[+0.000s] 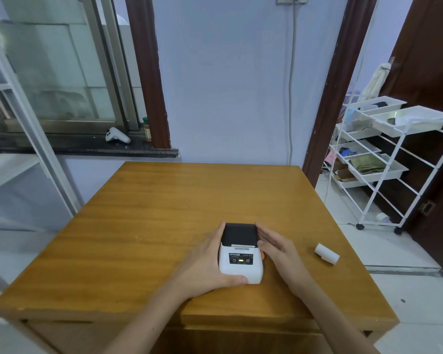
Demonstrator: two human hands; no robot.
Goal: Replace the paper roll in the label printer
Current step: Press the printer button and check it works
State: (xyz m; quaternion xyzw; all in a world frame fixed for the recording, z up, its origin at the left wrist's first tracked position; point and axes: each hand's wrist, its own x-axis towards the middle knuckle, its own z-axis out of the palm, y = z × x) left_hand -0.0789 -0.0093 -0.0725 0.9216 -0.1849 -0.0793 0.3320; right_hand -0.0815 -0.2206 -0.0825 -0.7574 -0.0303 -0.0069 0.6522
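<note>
Printer [241, 254] lid closed, lamp lit; gripped by left hand [205, 267], right hand [276, 249] open alongside. Roll [326, 253] unloaded, frame right.

White label printer [241, 261], black lid closed, on table; white paper roll [326, 253] lying well right.

Single head-worn wide view, forward and down, close over wooden table [164, 213].
</note>
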